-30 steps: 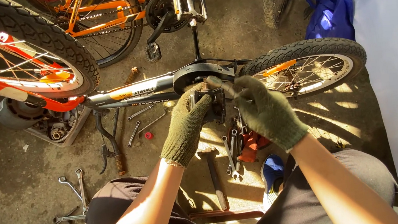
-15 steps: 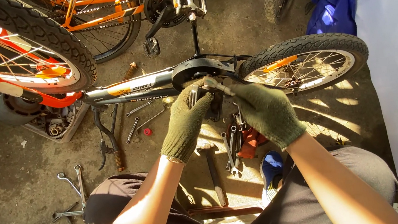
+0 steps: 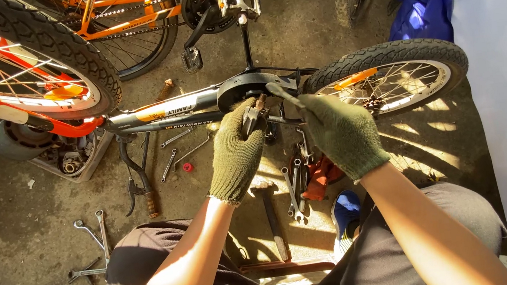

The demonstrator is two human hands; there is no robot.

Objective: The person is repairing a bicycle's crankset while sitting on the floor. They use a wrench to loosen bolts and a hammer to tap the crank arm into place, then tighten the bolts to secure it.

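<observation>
At frame centre, the gloved left hand point(image 3: 237, 157) is closing around a small tool point(image 3: 254, 114), and the gloved right hand point(image 3: 344, 132) is gripping a wrench point(image 3: 281, 94), both pressing against the upturned bicycle's bottom bracket point(image 3: 249, 89) just above them.

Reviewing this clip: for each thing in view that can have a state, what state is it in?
Left hand: gloved, gripping a tool at the crank housing.
Right hand: gloved, holding a tool there.
Small bike: lying sideways, pedal up.
Rear wheel: mounted, tyre on.
Hammer: lying on the floor.
Spanners: scattered, unused.
Blue bag: slumped on the floor.
</observation>
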